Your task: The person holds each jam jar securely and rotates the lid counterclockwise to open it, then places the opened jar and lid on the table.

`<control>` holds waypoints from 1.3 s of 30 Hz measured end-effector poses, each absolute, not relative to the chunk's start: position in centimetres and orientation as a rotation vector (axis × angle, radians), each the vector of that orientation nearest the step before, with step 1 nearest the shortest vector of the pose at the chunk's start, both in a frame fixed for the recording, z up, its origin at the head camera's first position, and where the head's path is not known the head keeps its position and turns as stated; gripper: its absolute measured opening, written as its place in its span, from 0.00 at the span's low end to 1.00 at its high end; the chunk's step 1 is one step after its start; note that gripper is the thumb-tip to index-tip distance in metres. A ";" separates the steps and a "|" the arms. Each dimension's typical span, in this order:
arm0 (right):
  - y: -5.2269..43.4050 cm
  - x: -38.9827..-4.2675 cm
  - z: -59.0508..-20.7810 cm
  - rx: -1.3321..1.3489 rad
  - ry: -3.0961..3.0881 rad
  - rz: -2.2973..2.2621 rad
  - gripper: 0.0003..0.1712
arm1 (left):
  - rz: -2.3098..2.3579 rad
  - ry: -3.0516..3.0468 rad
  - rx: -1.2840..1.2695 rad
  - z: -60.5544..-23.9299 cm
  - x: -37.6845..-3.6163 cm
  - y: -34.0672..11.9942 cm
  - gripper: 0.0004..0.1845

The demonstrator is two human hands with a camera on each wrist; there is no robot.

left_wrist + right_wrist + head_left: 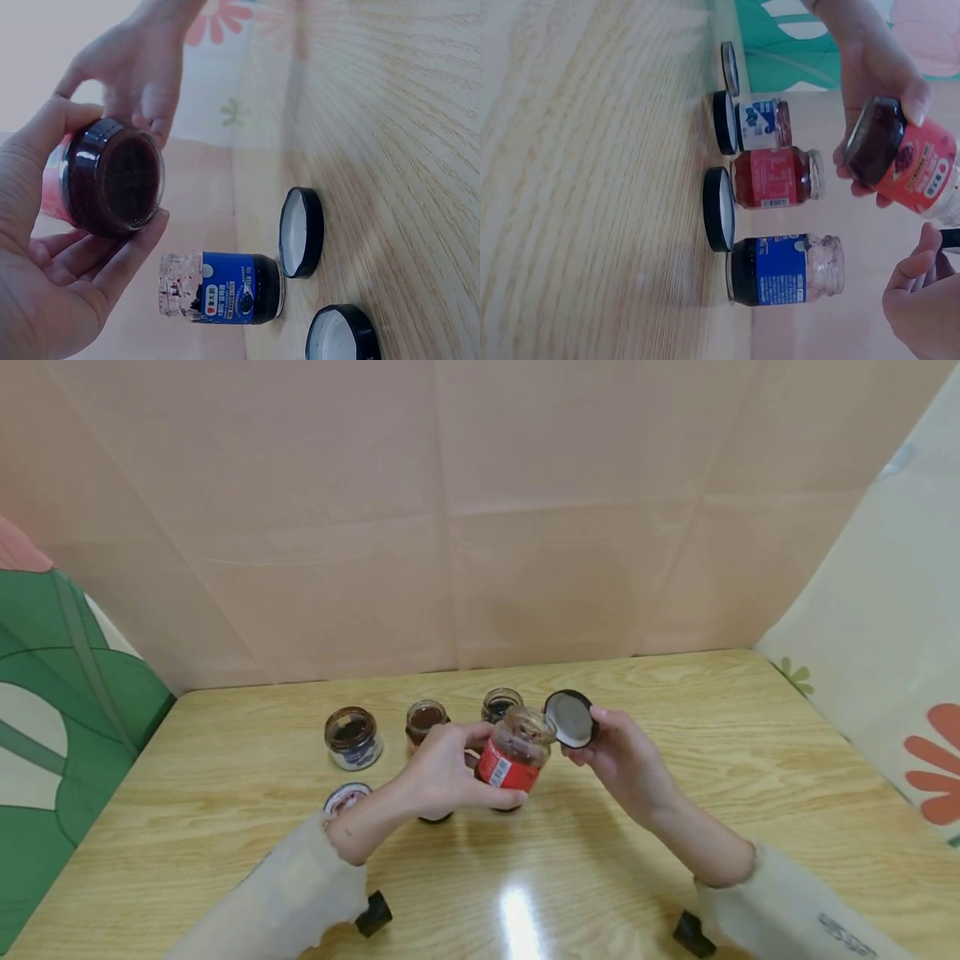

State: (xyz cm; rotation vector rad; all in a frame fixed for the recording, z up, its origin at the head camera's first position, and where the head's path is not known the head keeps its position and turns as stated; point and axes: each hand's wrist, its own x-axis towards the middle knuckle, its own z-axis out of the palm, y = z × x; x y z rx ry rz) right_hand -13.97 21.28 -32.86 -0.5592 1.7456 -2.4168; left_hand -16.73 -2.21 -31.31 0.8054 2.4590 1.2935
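- Fingers of my left hand (442,768) wrap the red-labelled jam jar (516,752), lifted above the wooden table (675,793).
- My right hand (622,760) pinches its black lid (569,718) just right.
- Three open jars (426,720) stand behind; a loose lid (347,797) lies left.

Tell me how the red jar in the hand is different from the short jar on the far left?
The red-label jar is taller and held tilted above the table by the left hand; the short blue-label jar is squat and stands upright on the wooden table, untouched. Both are open glass jars with dark contents.
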 end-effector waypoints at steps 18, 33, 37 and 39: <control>21.7 -13.5 -32.4 -0.416 1.449 -2.529 0.28 | 1.556 2.366 0.744 -31.4 -17.1 -1.9 0.25; 22.4 -13.4 -33.0 -0.373 1.196 -2.581 0.24 | 1.676 2.282 0.649 -31.7 -17.1 -1.7 0.27; 22.4 -13.4 -33.1 -0.364 1.188 -2.574 0.24 | 1.714 2.277 0.607 -31.7 -17.2 -1.6 0.28; 22.5 -13.3 -33.1 -0.353 1.186 -2.573 0.24 | 1.717 2.280 0.580 -31.7 -17.2 -1.6 0.28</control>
